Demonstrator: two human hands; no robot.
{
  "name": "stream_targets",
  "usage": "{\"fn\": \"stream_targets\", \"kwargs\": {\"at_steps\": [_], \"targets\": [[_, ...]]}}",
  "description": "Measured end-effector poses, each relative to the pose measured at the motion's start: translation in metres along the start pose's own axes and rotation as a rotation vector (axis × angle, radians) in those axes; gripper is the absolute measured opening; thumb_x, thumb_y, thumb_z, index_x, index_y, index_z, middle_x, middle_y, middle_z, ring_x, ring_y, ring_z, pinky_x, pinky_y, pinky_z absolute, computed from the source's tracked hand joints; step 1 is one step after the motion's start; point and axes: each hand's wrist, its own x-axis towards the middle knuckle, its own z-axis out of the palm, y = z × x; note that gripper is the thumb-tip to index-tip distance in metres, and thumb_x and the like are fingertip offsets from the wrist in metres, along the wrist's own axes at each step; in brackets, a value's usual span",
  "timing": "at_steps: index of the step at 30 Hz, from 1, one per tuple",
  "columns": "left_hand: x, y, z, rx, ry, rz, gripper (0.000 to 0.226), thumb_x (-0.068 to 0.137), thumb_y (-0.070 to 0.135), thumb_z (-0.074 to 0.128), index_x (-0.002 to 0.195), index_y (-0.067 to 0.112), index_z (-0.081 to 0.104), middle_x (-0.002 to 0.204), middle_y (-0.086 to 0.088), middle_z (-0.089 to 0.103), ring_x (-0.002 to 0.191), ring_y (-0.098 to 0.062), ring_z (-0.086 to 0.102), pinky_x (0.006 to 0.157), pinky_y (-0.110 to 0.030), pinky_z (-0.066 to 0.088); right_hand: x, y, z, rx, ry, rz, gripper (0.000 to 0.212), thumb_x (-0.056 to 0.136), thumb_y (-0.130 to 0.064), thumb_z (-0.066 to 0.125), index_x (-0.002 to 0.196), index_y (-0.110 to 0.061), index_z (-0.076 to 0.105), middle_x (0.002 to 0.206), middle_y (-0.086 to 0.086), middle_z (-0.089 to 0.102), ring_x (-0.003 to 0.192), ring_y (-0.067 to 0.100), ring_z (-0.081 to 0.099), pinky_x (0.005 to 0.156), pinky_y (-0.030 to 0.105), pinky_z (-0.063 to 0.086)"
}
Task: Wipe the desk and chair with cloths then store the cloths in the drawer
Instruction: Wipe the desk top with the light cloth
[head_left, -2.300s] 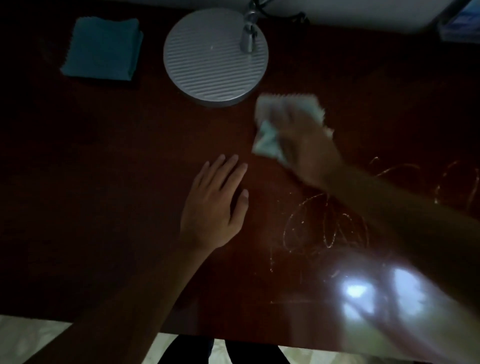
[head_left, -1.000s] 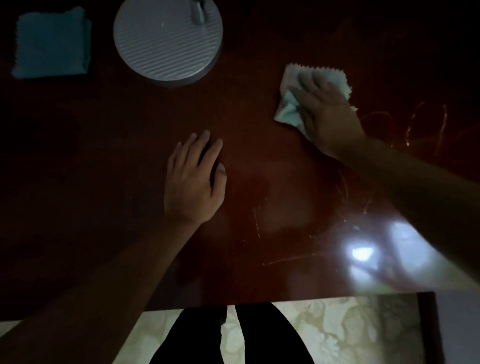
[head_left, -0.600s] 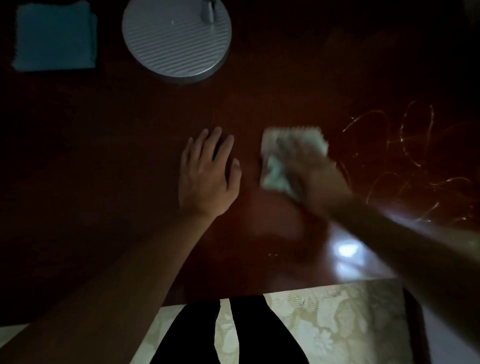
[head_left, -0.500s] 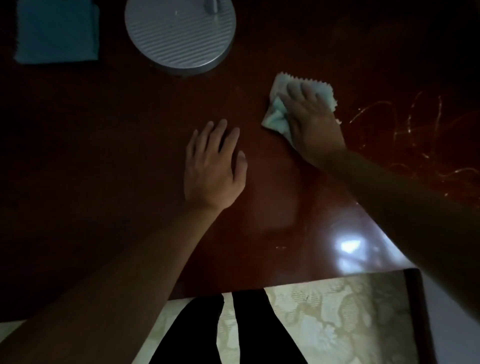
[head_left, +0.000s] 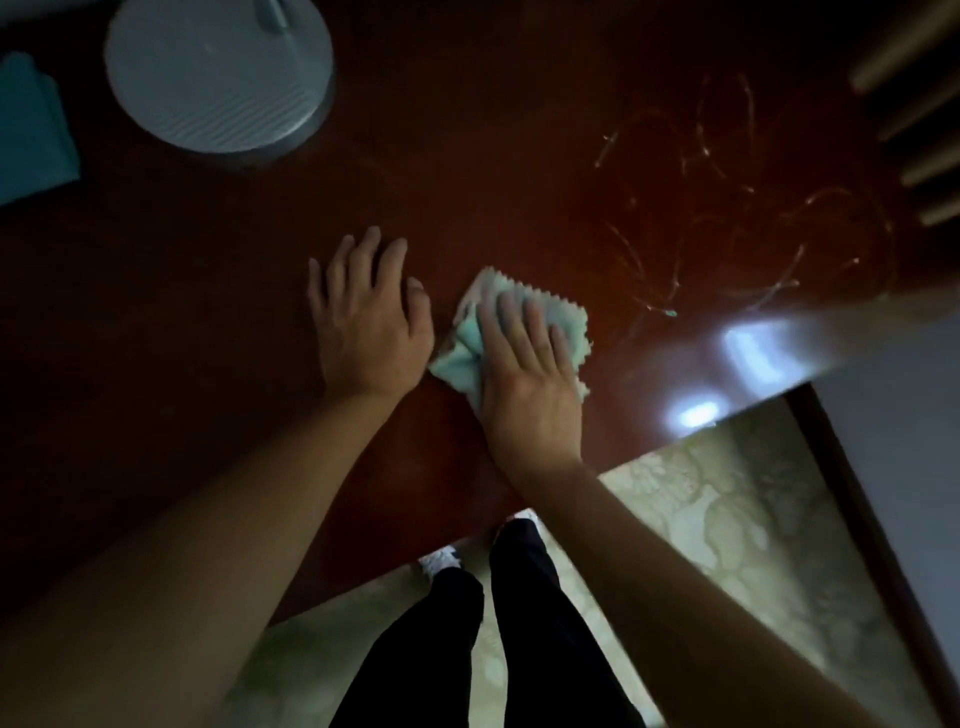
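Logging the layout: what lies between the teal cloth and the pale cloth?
The left hand, flat on the desk beside the pale cloth; from it to the teal cloth the desk is bare. Head view.

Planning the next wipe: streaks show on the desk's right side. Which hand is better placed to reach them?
The right hand. It presses the pale cloth flat on the desk, and the streaks lie on its side. The left hand rests bare on the desk, farther from them.
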Motion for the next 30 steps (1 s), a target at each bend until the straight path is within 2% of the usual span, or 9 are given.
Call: {"fn": "stream_targets", "kwargs": {"at_steps": [3,5,10,14,16,19,22,26,30], "targets": [[-0.002,0.002,0.001,0.01,-0.016,0.014,0.046,0.097,0.034,0.038,0.138,0.015,0.05,0.148,-0.012,0.046,0.141,-0.031,0.035,0.117,-0.057,0.019,-0.081,0.007,0.0,0.008,0.09,0.195,0.053,0.096,-0.021,0.055,0.147,-0.01,0.044,0.156,0.008,0.037,0.147,0.029,0.028,0.115,0.052,0.031],[-0.003,0.002,0.002,0.034,-0.041,0.034,0.047,0.098,0.035,0.037,0.139,0.015,0.048,0.149,-0.013,0.043,0.142,-0.031,0.033,0.117,-0.058,0.017,-0.119,0.009,0.0,-0.005,0.084,0.268,0.05,0.099,-0.024,0.045,0.147,-0.008,0.044,0.156,0.01,0.035,0.147,0.031,0.026,0.11,0.056,0.035],[-0.005,0.002,0.002,0.027,-0.031,0.049,0.046,0.098,0.034,0.037,0.138,0.015,0.048,0.148,-0.013,0.044,0.141,-0.032,0.034,0.116,-0.06,0.018,-0.075,-0.015,-0.001,-0.067,0.023,0.376,0.052,0.099,-0.032,0.041,0.147,-0.014,0.04,0.158,0.013,0.031,0.148,0.039,0.02,0.1,0.08,0.026],[-0.003,0.003,0.002,0.037,-0.021,0.051,0.045,0.098,0.033,0.037,0.138,0.015,0.048,0.147,-0.014,0.045,0.141,-0.032,0.034,0.116,-0.06,0.019,-0.085,0.003,0.002,-0.168,0.05,0.296,0.06,0.095,-0.023,0.06,0.149,-0.007,0.038,0.157,0.014,0.033,0.147,0.037,0.024,0.116,0.066,0.014],[-0.004,0.004,0.002,0.039,-0.012,0.049,0.045,0.098,0.033,0.038,0.137,0.015,0.048,0.147,-0.014,0.045,0.14,-0.032,0.035,0.115,-0.06,0.019,-0.092,0.0,0.004,-0.08,0.127,0.36,0.064,0.091,-0.021,0.064,0.147,-0.003,0.039,0.156,0.017,0.033,0.147,0.038,0.022,0.118,0.058,0.018],[-0.003,0.003,0.004,0.034,0.015,0.048,0.043,0.098,0.031,0.038,0.135,0.014,0.051,0.145,-0.013,0.048,0.139,-0.031,0.038,0.115,-0.058,0.02,-0.064,-0.04,0.014,0.077,0.086,0.194,0.065,0.092,-0.031,0.058,0.148,-0.003,0.039,0.157,0.018,0.031,0.148,0.035,0.018,0.121,0.05,0.018],[-0.001,0.0,0.002,-0.094,0.074,-0.039,0.04,0.098,0.026,0.037,0.13,0.013,0.057,0.142,-0.009,0.053,0.136,-0.025,0.043,0.116,-0.052,0.023,-0.022,-0.072,0.019,0.107,0.043,0.058,0.062,0.096,-0.028,0.051,0.15,-0.003,0.033,0.159,0.015,0.026,0.15,0.029,0.012,0.123,0.047,0.015],[-0.002,0.0,0.001,-0.078,0.057,-0.012,0.042,0.094,0.028,0.043,0.131,0.012,0.055,0.143,-0.011,0.051,0.137,-0.028,0.041,0.116,-0.05,0.022,-0.041,-0.037,0.014,0.108,0.099,0.298,0.07,0.084,-0.025,0.056,0.149,-0.004,0.038,0.158,0.013,0.032,0.149,0.028,0.021,0.121,0.046,0.02],[-0.003,0.001,0.001,-0.007,-0.013,0.042,0.049,0.093,0.032,0.045,0.138,0.013,0.05,0.147,-0.012,0.046,0.14,-0.031,0.035,0.116,-0.056,0.018,-0.086,-0.005,0.008,0.018,0.198,0.507,0.061,0.087,-0.017,0.058,0.144,0.002,0.043,0.154,0.017,0.037,0.147,0.034,0.026,0.117,0.051,0.028]]}}
